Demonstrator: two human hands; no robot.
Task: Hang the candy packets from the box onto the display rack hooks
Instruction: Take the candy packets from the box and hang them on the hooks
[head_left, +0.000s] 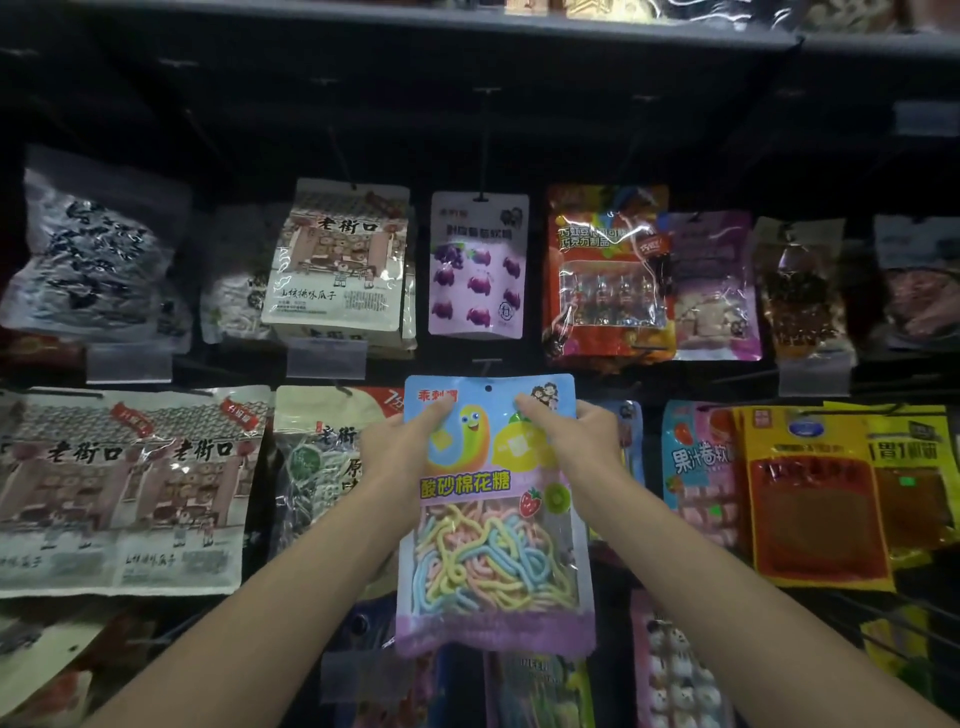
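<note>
**Both hands hold a candy packet up at the rack**

The left hand (402, 441) pinches the candy packet (493, 519) at its upper left edge. The thumb lies on the front and the other fingers are hidden behind. The right hand (576, 431) pinches the upper right edge the same way.

The packet is upright between them in the middle of the view, in front of the dark rack (571, 130). Its top is pale blue with a cartoon worm, and yellow characters cross the middle. A clear window shows pastel candy ropes, and the bottom strip is lilac. A small round hole (488, 388) sits near its top edge.

At 12 o'clock from it hangs a purple grape packet (478, 265). At 9 o'clock are white printed bags (119, 488), and at 3 o'clock is a yellow packet (815, 493).

Whether the hole is on a hook cannot be told, as the hooks are lost in the dark. At 6 o'clock, further packets are cut off by the frame's edge.
</note>
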